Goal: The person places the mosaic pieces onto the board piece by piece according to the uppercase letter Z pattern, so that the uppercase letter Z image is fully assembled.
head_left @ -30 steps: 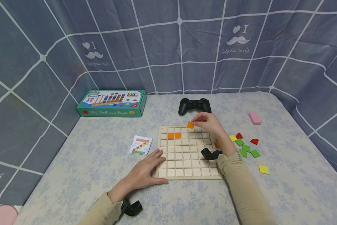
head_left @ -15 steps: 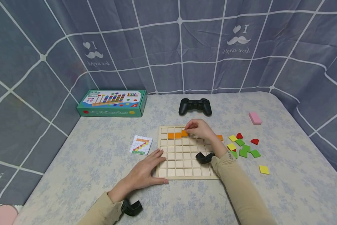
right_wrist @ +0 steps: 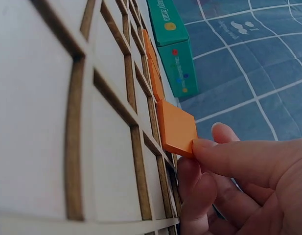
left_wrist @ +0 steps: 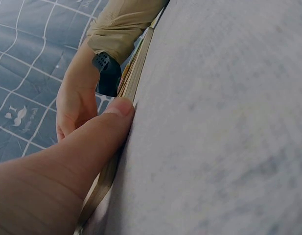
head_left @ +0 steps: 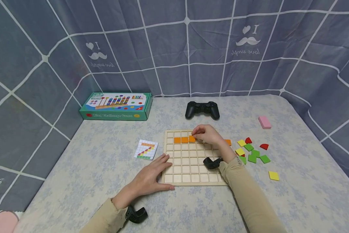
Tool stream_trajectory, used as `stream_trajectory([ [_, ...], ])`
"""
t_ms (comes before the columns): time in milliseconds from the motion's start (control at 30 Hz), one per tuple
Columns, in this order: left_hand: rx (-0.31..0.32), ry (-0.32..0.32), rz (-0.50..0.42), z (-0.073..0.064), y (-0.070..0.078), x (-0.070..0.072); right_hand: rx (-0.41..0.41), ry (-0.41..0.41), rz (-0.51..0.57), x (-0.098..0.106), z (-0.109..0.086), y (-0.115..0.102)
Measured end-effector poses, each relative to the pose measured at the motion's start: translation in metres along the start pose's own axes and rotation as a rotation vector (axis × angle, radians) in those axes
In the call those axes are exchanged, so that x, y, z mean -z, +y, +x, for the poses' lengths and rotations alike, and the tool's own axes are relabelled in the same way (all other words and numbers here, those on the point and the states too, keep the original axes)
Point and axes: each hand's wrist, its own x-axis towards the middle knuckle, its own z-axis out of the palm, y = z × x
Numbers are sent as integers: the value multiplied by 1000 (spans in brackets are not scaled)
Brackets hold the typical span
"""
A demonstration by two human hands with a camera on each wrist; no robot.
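In the head view, your right hand (head_left: 208, 133) hides cells of the wooden grid board (head_left: 177, 178), right of centre; you see a pink object (head_left: 2, 222) cropped lower left; your right wrist view cuts the Ring Challenge Game box (right_wrist: 173, 49) at top

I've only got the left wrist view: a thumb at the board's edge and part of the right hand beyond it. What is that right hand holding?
Observer: The right hand pinches an orange tile near one corner.
Operator: Is the tile lying flat in a cell?
Observer: No, the right wrist view shows it tilted against the board.
Operator: And are there any others on the grid?
Observer: Yes, the head view shows two more orange tiles side by side, in the same row, just left of the held one.
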Motion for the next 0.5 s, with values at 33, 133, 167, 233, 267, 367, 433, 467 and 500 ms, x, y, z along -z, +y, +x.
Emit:
stream_trajectory([
  [33, 1, -1, -1, 0, 0, 0, 1, -3, 3, 0, 0, 0],
  [133, 4, -6, -1, 0, 0, 0, 10, -13, 5, 1, 0, 0],
  [167, 5, -7, -2, 0, 0, 0, 10, -13, 2, 1, -1, -1],
  [233, 9, -10, -2, 0, 0, 1, 9, -10, -12, 1, -1, -1],
  [267, 9, -10, -3, 0, 1, 1, 10, -5, -26, 1, -1, -1],
  [367, 11, -12, -5, 0, 1, 1, 7, 4, -66, 0, -1, -2],
  [433, 9, -11, -4, 0, 1, 1, 5, 10, -88, 2, -2, -4],
  [467, 8, -10, -3, 1, 0, 0, 7, 11, -97, 3, -2, -4],
  [500, 5, -10, -1, 1, 0, 0, 7, 12, -97, 6, -3, -5],
])
